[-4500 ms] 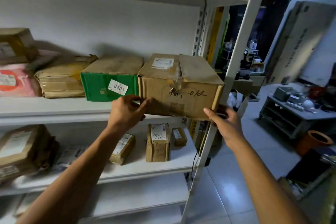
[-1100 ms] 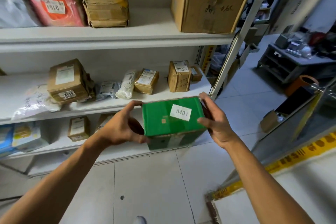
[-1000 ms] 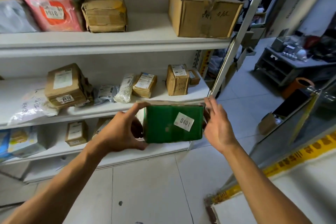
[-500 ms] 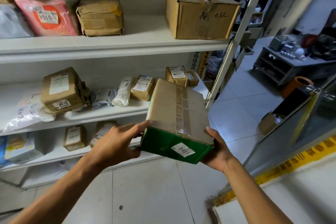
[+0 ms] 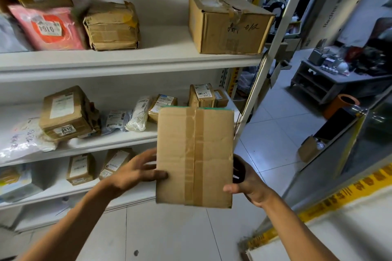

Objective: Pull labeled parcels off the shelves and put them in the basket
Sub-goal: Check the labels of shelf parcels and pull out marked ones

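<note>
parcel off the shelf, basket drop still to come

flat brown cardboard parcel w/ taped seam and green edge (image 5: pixel 194 155) is held mid-air in front of the white metal shelves (image 5: pixel 127 59). left hand (image 5: pixel 135 172) fingers grip its left edge; right hand (image 5: pixel 247 184) cups the right edge from beneath. basket not in view. next, prob: turn, find basket, lower parcel in.

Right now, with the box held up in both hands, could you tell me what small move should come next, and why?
Probably turn right and carry the box off to look for the basket. Both the left hand and the right hand already hold it clear of the shelf, and no basket shows in view.
</note>
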`<action>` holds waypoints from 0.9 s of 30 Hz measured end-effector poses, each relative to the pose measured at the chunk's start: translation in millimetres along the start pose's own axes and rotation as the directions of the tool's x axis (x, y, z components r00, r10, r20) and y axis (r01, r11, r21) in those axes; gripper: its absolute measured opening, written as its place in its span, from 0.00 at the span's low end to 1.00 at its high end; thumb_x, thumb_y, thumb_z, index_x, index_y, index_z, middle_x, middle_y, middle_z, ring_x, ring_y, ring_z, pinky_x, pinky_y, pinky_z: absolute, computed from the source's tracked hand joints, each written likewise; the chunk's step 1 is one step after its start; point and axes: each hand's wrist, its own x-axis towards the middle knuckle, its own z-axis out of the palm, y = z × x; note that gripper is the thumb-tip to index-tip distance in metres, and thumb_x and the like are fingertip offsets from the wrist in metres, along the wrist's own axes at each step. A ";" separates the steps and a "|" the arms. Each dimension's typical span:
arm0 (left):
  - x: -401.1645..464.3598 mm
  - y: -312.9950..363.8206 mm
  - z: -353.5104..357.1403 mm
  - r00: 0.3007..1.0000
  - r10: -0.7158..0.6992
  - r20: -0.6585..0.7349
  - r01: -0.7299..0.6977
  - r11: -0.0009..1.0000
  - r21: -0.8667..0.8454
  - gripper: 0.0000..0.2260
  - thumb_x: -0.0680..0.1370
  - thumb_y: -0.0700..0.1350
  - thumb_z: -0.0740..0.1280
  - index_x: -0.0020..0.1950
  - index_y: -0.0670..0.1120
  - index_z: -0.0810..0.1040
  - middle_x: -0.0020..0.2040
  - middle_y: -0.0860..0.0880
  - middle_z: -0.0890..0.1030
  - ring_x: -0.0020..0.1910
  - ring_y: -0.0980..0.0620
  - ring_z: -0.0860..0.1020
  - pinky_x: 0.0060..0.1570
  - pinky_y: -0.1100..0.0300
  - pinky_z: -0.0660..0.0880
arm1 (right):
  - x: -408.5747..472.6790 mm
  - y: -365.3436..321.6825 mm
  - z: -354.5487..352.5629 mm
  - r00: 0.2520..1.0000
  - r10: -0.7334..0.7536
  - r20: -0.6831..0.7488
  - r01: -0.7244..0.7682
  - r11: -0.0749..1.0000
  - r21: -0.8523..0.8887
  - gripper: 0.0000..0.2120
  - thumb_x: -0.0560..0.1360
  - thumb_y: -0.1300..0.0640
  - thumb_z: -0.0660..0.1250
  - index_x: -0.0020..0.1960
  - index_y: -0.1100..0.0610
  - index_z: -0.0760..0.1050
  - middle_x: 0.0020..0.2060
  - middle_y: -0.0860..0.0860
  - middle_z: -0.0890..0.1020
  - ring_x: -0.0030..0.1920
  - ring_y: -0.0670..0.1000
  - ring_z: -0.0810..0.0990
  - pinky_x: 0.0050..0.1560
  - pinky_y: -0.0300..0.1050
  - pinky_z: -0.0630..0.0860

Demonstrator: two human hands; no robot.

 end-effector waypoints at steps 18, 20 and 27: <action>-23.6 -45.5 4.3 0.992 -0.099 0.081 0.088 0.988 0.130 0.40 0.66 0.34 0.81 0.72 0.49 0.65 0.66 0.46 0.78 0.66 0.47 0.77 0.58 0.51 0.80 | 5.8 3.0 13.0 0.989 0.063 0.132 -0.062 0.998 -0.012 0.43 0.63 0.58 0.81 0.74 0.55 0.67 0.67 0.52 0.80 0.68 0.53 0.77 0.64 0.49 0.77; -22.2 -48.0 1.8 0.990 -0.134 0.048 0.122 0.972 0.201 0.43 0.64 0.35 0.82 0.71 0.55 0.63 0.66 0.47 0.75 0.64 0.47 0.77 0.56 0.54 0.80 | 8.3 -7.8 10.5 0.991 0.027 0.130 -0.016 0.996 -0.084 0.40 0.64 0.62 0.80 0.73 0.55 0.68 0.66 0.51 0.80 0.68 0.53 0.78 0.64 0.49 0.77; -19.1 -59.2 4.5 0.964 -0.265 -0.017 0.256 0.911 0.322 0.46 0.64 0.43 0.83 0.70 0.60 0.57 0.67 0.55 0.68 0.61 0.54 0.73 0.52 0.61 0.80 | 4.3 -8.4 11.2 0.987 0.041 0.154 -0.011 0.981 -0.193 0.48 0.61 0.66 0.84 0.73 0.46 0.65 0.65 0.44 0.77 0.67 0.52 0.77 0.53 0.59 0.83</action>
